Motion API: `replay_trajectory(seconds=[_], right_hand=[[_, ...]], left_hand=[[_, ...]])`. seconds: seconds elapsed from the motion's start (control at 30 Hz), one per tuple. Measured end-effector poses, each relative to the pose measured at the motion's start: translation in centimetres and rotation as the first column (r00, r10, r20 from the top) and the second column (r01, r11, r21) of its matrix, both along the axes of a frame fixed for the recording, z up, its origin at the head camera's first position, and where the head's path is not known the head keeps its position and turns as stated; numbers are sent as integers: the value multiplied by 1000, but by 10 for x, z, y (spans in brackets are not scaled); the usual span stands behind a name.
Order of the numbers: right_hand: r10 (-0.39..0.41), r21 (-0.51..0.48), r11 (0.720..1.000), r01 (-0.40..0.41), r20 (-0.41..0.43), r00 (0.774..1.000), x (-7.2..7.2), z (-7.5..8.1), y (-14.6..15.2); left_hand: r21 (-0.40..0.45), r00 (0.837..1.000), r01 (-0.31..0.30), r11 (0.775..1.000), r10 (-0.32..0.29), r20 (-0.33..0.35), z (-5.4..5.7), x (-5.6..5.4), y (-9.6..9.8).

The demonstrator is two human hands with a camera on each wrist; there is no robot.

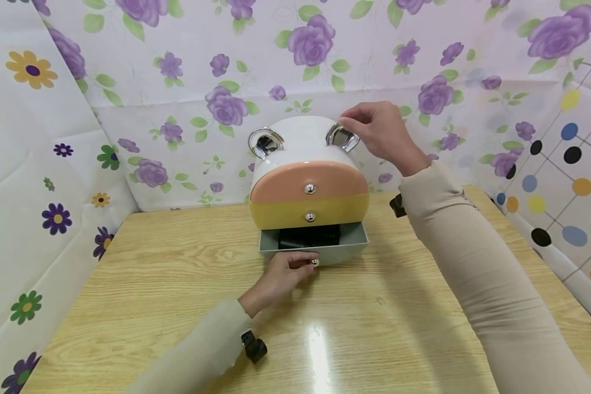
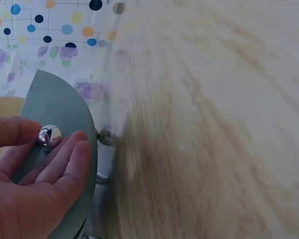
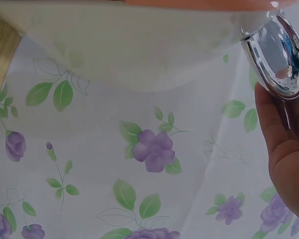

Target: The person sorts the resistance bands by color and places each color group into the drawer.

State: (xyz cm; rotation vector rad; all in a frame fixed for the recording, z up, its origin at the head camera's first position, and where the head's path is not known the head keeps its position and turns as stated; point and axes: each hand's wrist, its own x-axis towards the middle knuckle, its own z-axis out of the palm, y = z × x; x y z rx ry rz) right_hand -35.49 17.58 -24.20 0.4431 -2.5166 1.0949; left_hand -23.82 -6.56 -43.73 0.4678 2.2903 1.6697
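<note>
Our left hand (image 1: 283, 273) pinches the bottom drawer's knob (image 1: 314, 262); our right hand (image 1: 374, 131) grips the chrome ear (image 1: 341, 137). Pull too hard and the drawer (image 1: 313, 245) could come right out, or the box (image 1: 309, 175) slide across the table (image 1: 177, 262).

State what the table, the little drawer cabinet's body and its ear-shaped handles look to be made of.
Table: wood or wood-look laminate, glossy; grain and glare show. Cabinet body: probably smooth white plastic, with a soft sheen. Ear-shaped handles: chrome-like metal or plated plastic, mirror-bright in the right wrist view.
</note>
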Motion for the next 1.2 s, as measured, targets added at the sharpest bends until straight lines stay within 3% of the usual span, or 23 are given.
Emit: replay_trajectory(seconds=[0.37, 0.7, 0.87, 1.2], right_hand=[[-17, 32, 999, 16, 29, 999, -1, 0, 1], [3, 41, 999, -4, 13, 1000, -4, -2, 1], [24, 21, 999, -24, -10, 1000, -4, -2, 3], [49, 11, 999, -50, 22, 999, -4, 3, 4]], left_hand=[[30, 1000, 8, 1000, -7, -12, -4, -16, 3], [44, 999, -13, 999, 12, 32, -5, -29, 4], [30, 999, -1, 1000, 0, 37, -3, -32, 4], [18, 999, 11, 1000, -12, 39, 2, -35, 2]])
